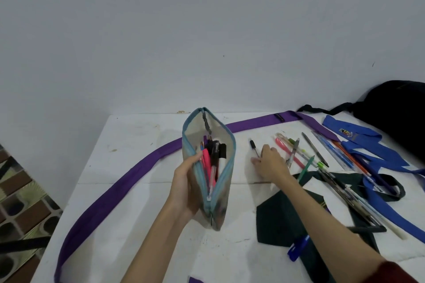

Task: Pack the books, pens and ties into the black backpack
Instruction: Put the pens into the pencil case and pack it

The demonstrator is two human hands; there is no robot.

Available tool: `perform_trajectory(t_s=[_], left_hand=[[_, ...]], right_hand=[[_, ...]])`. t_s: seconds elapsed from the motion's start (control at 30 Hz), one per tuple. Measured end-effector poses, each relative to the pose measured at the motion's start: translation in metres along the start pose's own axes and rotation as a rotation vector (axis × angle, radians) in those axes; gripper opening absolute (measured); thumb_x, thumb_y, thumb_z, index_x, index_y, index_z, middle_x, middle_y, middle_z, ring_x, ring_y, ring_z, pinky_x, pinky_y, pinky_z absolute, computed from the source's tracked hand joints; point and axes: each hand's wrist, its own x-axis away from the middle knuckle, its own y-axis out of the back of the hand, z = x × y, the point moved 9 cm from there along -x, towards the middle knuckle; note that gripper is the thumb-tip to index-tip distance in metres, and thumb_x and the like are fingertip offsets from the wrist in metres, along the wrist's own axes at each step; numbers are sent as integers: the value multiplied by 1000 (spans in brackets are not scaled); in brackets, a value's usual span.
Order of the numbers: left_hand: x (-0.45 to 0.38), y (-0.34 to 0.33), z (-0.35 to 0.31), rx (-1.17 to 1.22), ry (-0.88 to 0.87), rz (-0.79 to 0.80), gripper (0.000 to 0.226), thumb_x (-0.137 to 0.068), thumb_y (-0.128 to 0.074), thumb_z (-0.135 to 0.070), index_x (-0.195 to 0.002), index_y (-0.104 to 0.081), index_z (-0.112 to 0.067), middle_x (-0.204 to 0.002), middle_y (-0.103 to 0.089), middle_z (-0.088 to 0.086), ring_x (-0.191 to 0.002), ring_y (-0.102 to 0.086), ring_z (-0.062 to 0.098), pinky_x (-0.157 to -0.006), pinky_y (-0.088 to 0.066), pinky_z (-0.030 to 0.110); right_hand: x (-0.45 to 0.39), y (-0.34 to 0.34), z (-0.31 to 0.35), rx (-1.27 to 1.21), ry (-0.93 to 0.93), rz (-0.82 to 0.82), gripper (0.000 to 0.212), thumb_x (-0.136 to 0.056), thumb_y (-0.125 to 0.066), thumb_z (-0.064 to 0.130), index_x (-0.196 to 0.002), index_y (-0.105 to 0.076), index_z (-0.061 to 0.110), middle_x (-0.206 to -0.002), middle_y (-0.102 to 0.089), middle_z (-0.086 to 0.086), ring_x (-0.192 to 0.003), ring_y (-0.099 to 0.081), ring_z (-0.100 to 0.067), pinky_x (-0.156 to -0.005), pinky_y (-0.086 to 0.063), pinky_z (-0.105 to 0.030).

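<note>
My left hand (186, 187) grips an open pencil pouch (224, 145) with a light blue zip, held above the white table (128, 145); several pens stand inside it. My right hand (270, 163) lies on the table, its fingertips on a black pen (253, 146). Several loose pens (322, 158) lie to the right of that hand. A long purple tie (128, 177) curves across the table. A blue tie (368, 151) and a dark green tie (282, 218) lie at the right. The black backpack (397, 110) sits at the far right corner.
A blue pen (297, 247) lies on the dark green tie near my right forearm. A grey wall rises behind the table. Patterned floor tiles (20, 209) show at the lower left beyond the table's edge.
</note>
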Motion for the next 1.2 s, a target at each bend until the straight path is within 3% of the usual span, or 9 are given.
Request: perform_trajectory(t_s=[0.07,0.13,0.3,0.43,0.67,0.77,0.97,1.1,1.2], left_hand=[[1,-2,-1,-12,-7,8,28,-79,-62,-35,-100,-67,-17,-75,-68,4,-71,-64,20,-66,-50,31],[2,-1,-2,-65,-23,-11,50,-69,-69,-38,-114,-63,-17,-89,-69,7,-86,-64,25,-75,-51,35],[4,1,-5,-107,-71,-45,73,-58,-71,-43,-127,-56,-22,-115,-64,10,-108,-59,27,-87,-50,40],[4,-1,-7,-107,-91,-47,73,-59,-70,-42,-128,-54,-25,-120,-63,10,-111,-58,27,-82,-51,37],[5,-4,-12,-107,-157,-20,66,-65,-69,-42,-126,-55,-22,-112,-68,13,-106,-64,28,-86,-53,39],[5,-4,-10,-126,-148,-39,66,-64,-68,-43,-126,-55,-24,-109,-69,11,-105,-64,27,-87,-53,39],[3,-2,-6,-154,-85,-72,73,-60,-68,-44,-128,-52,-23,-111,-63,8,-106,-57,26,-87,-49,40],[7,-13,5,-168,-49,-7,70,-63,-67,-42,-129,-53,-22,-106,-64,6,-99,-59,24,-80,-49,38],[11,-22,20,-217,-10,-3,70,-64,-71,-40,-130,-52,-23,-109,-62,6,-102,-57,24,-85,-48,40]], right_hand=[[-2,-1,0,-18,-5,-5,17,-97,-47,22,-105,-45,8,-106,-55,-11,-87,-52,-22,-67,-40,-29],[-3,6,2,-143,-23,-19,10,-96,-50,17,-97,-49,7,-93,-57,-9,-78,-53,-19,-64,-43,-28],[21,70,41,-990,0,-170,9,-91,-54,4,-83,-54,7,-70,-61,-10,-50,-56,-13,-50,-45,-23],[62,127,85,-1195,197,-275,12,-85,-55,-1,-83,-50,9,-57,-59,-5,-39,-54,-13,-43,-45,-21],[103,58,137,-318,366,206,17,-82,-68,11,-91,-54,9,-65,-65,-7,-45,-62,-14,-50,-54,-28],[101,53,136,-297,398,186,20,-84,-69,19,-96,-56,11,-73,-66,-8,-51,-63,-15,-56,-54,-28],[91,103,87,-448,378,-23,8,-86,-67,21,-86,-61,16,-59,-65,-1,-40,-52,-4,-46,-43,-16],[82,86,15,-169,245,114,12,-86,-66,23,-81,-61,14,-64,-65,-2,-50,-57,-10,-53,-49,-23],[96,61,-30,79,260,316,10,-83,-67,13,-82,-61,21,-86,-65,3,-79,-63,-14,-68,-50,-21]])
